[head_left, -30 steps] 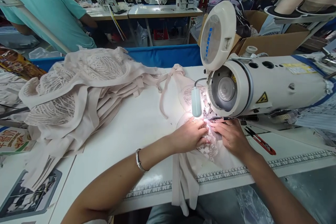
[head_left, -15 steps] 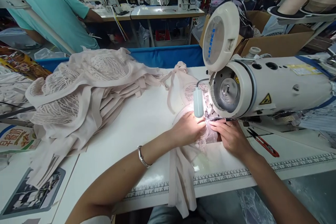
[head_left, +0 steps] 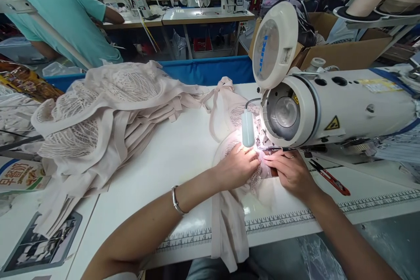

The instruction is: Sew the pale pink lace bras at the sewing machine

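Under the head of a white sewing machine lies a pale pink lace bra, its band hanging over the table's front edge. My left hand has its fingers closed on the lace, just left of the needle area. On the other side my right hand pinches the fabric edge, fingertips close to the left ones. A small work lamp lights this spot brightly; glare and fingers hide the needle and the exact grip.
A heap of similar bras covers the table's left. Red-handled thread snips lie right of my right hand, above a printed ruler strip. A cardboard box stands behind the machine. A person in a teal shirt is at the back left.
My left hand has shifted slightly toward me with the lace, its fingers more bent. The round part inside the machine's open end now looks blurred. My right hand has barely moved.
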The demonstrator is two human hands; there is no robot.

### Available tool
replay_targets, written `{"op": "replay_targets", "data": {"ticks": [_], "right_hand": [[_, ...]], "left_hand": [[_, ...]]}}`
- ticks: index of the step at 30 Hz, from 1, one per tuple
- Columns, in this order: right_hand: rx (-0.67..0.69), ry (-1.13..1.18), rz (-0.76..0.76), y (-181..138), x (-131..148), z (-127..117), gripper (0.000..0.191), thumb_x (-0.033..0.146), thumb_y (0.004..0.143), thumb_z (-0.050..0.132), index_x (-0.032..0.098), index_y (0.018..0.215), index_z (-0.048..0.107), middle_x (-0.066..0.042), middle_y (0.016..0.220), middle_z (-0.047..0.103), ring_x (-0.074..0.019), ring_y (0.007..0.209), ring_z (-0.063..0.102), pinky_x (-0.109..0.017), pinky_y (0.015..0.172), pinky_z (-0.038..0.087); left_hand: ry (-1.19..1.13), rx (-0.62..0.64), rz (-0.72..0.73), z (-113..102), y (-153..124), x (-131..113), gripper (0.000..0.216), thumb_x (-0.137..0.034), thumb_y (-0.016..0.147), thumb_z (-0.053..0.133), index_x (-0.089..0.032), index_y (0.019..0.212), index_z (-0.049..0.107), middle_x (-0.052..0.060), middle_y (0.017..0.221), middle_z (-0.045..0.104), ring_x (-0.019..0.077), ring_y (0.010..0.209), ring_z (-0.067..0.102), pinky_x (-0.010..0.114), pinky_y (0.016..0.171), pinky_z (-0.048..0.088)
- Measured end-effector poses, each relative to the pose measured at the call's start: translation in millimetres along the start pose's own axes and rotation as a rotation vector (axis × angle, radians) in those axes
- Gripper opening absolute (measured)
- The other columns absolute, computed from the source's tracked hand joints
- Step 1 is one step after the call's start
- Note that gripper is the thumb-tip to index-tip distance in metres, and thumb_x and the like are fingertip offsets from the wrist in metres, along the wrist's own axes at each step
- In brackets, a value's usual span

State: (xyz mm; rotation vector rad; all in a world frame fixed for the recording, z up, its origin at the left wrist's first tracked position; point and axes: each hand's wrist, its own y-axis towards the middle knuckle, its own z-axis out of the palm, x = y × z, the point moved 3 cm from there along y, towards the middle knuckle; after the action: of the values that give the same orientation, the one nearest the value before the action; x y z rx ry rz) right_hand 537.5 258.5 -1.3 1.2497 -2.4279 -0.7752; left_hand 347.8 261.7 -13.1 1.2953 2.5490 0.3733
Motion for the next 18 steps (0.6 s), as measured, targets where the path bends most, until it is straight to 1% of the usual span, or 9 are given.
{"op": "replay_targets", "data": {"ticks": [4,6,8,10,13,16,18], "right_hand": [[0.038,-0.006,0.009,-2.6,-3.6,5.1,0.039,0.001,0.092,0.045,0.023,0.113,0.070,-0.003,0.112,0.076,-0.0219,0.099,0.068,-0.042,0.087,0.049],[0.048,-0.022,0.012,-3.4,-4.6,6.8,0.040,0.001,0.093,0.044,0.023,0.115,0.069,-0.004,0.115,0.076,-0.0227,0.101,0.068,-0.043,0.088,0.050],[0.044,-0.026,0.010,-3.6,-4.6,7.0,0.041,0.002,0.093,0.043,0.023,0.117,0.069,-0.005,0.116,0.075,-0.0232,0.101,0.068,-0.043,0.089,0.050],[0.024,-0.015,0.002,-3.2,-3.6,5.6,0.040,0.003,0.094,0.044,0.023,0.116,0.070,-0.005,0.113,0.076,-0.0227,0.100,0.068,-0.042,0.088,0.050],[0.005,-0.005,0.002,-2.1,-1.8,2.8,0.037,0.003,0.094,0.046,0.024,0.109,0.072,-0.003,0.105,0.077,-0.0213,0.096,0.067,-0.041,0.087,0.048],[0.009,-0.008,0.003,-1.1,-0.9,2.4,0.038,0.002,0.093,0.045,0.024,0.109,0.072,-0.002,0.104,0.077,-0.0208,0.095,0.067,-0.040,0.086,0.049],[0.010,-0.009,0.001,-1.0,-0.9,3.2,0.038,0.002,0.093,0.045,0.022,0.112,0.071,-0.003,0.108,0.077,-0.0214,0.098,0.067,-0.040,0.087,0.050]], "left_hand": [[-0.034,0.042,-0.044,-2.9,0.4,3.6,0.027,-0.026,0.104,0.040,-0.013,0.101,0.063,0.013,0.106,0.066,0.0238,0.095,0.059,0.039,0.084,0.042],[-0.019,0.041,-0.050,-3.8,0.4,4.7,0.028,-0.027,0.104,0.038,-0.013,0.104,0.063,0.014,0.109,0.066,0.0244,0.096,0.059,0.040,0.086,0.042],[0.018,0.024,-0.046,-4.1,0.2,5.3,0.025,-0.020,0.103,0.038,-0.013,0.107,0.062,0.014,0.115,0.065,0.0249,0.100,0.059,0.040,0.086,0.041],[0.053,-0.005,-0.023,-4.1,-0.1,5.2,0.025,-0.011,0.099,0.040,-0.015,0.108,0.062,0.014,0.116,0.064,0.0252,0.102,0.058,0.039,0.086,0.040],[0.065,-0.024,0.045,-3.4,0.0,4.4,0.028,-0.004,0.095,0.039,-0.015,0.100,0.064,0.012,0.107,0.065,0.0244,0.102,0.058,0.038,0.082,0.039],[0.062,-0.020,0.069,-2.5,0.5,4.8,0.030,-0.007,0.098,0.035,-0.014,0.091,0.063,0.011,0.099,0.067,0.0221,0.094,0.059,0.036,0.075,0.038],[0.063,-0.032,0.052,-2.9,0.6,5.9,0.029,-0.011,0.101,0.036,-0.014,0.094,0.064,0.010,0.097,0.067,0.0215,0.090,0.059,0.035,0.072,0.037]]}}
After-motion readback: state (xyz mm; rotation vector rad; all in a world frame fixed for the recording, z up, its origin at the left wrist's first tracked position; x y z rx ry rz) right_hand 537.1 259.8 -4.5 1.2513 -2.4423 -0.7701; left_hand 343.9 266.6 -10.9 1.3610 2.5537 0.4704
